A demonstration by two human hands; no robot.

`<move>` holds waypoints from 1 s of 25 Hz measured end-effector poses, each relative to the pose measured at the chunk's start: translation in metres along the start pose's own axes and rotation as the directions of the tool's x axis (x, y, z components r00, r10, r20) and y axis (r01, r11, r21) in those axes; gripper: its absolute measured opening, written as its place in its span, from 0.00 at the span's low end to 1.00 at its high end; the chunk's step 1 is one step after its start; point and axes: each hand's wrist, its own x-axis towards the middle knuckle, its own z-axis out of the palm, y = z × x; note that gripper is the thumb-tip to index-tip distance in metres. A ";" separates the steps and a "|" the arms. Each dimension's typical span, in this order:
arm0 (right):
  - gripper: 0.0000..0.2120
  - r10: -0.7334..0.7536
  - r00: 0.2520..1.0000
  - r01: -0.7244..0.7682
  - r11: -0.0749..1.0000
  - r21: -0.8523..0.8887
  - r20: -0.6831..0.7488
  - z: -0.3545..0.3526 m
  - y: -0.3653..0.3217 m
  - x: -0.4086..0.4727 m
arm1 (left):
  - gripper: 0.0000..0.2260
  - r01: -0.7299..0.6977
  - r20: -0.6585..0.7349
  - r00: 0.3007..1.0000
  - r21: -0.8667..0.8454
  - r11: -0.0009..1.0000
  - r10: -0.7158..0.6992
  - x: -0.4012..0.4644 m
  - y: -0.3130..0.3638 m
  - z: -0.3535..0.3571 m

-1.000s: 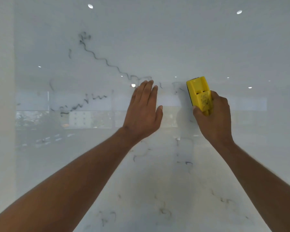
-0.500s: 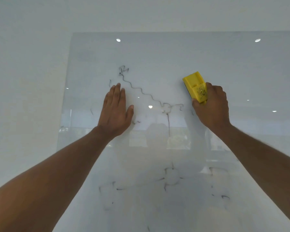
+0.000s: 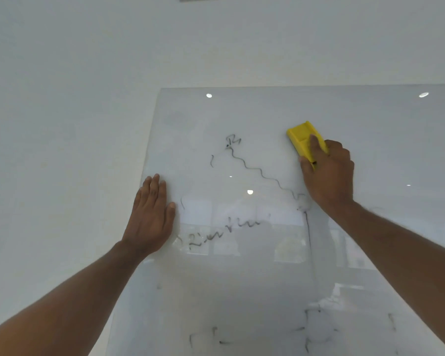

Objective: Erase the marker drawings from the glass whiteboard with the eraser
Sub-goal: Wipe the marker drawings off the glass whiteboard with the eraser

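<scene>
The glass whiteboard [image 3: 357,119] hangs on a white wall and fills the right and lower part of the view. A wavy black marker line [image 3: 257,169] runs down from a small scribble near the top toward my right wrist. More faint marks [image 3: 226,227] lie below it, with smudges along the bottom. My right hand [image 3: 328,173] grips the yellow eraser [image 3: 302,140] and presses it on the glass, up and to the right of the wavy line. My left hand [image 3: 150,217] lies flat with fingers together at the board's left edge.
A bare white wall [image 3: 62,124] surrounds the board on the left and above. The glass reflects ceiling lights [image 3: 209,95] and windows. A thin vertical marker line [image 3: 309,240] runs down below my right wrist.
The view has tilted up, showing the board's top and left edges. My right hand with the eraser moved up the glass. My left hand slid left to the board's edge.
</scene>
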 end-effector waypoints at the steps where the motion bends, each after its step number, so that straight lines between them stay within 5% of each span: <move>1: 0.28 -0.013 1.000 0.013 1.000 -0.008 0.001 0.007 -0.013 0.006 | 0.32 -0.014 -0.013 1.000 -0.003 1.000 0.014 -0.003 -0.007 0.002; 4: 0.28 -0.060 0.997 0.060 0.998 -0.009 0.045 0.028 -0.062 0.019 | 0.29 -0.065 -0.064 0.996 -0.022 0.998 0.063 -0.010 -0.018 0.007; 6: 0.26 -0.223 0.973 0.221 0.975 0.039 0.053 0.039 -0.095 0.012 | 0.28 -0.075 -0.084 0.994 -0.044 0.996 0.071 -0.011 -0.018 0.007; 9: 0.24 -0.617 0.785 0.607 0.785 0.125 0.058 0.054 -0.126 -0.026 | 0.27 -0.093 -0.107 0.990 -0.049 0.995 0.087 -0.012 -0.018 0.009; 12: 0.24 -0.786 0.606 0.777 0.618 0.119 0.121 0.057 -0.123 -0.028 | 0.27 -0.100 -0.107 0.990 -0.048 0.994 0.094 -0.013 -0.020 0.011; 14: 0.23 -0.677 0.731 0.677 0.735 0.030 0.083 0.055 -0.114 0.001 | 0.27 -0.091 -0.097 0.991 -0.042 0.995 0.087 -0.014 -0.021 0.012; 16: 0.23 -0.344 0.935 0.350 0.933 -0.078 0.083 0.049 -0.103 0.036 | 0.27 -0.080 -0.087 0.993 -0.046 0.996 0.076 -0.015 -0.021 0.012; 18: 0.23 -0.121 0.990 0.129 0.986 -0.106 0.073 0.044 -0.103 0.046 | 0.27 -0.085 -0.086 0.993 -0.053 0.995 0.080 -0.016 -0.020 0.012; 19: 0.23 -0.153 0.987 0.156 0.985 -0.077 0.046 0.046 -0.107 0.040 | 0.27 -0.088 -0.087 0.993 -0.060 0.994 0.083 -0.016 -0.021 0.013; 21: 0.24 -0.451 0.893 0.450 0.892 0.040 0.014 0.052 -0.119 0.011 | 0.27 -0.091 -0.096 0.992 -0.068 0.994 0.084 -0.015 -0.022 0.013; 23: 0.24 -0.746 0.662 0.736 0.665 0.126 0.073 0.052 -0.122 -0.022 | 0.27 -0.101 -0.108 0.990 -0.070 0.992 0.094 -0.015 -0.022 0.014; 25: 0.23 -0.815 0.562 0.807 0.578 0.121 0.139 0.049 -0.117 -0.025 | 0.27 -0.104 -0.111 0.989 -0.080 0.991 0.095 -0.016 -0.022 0.014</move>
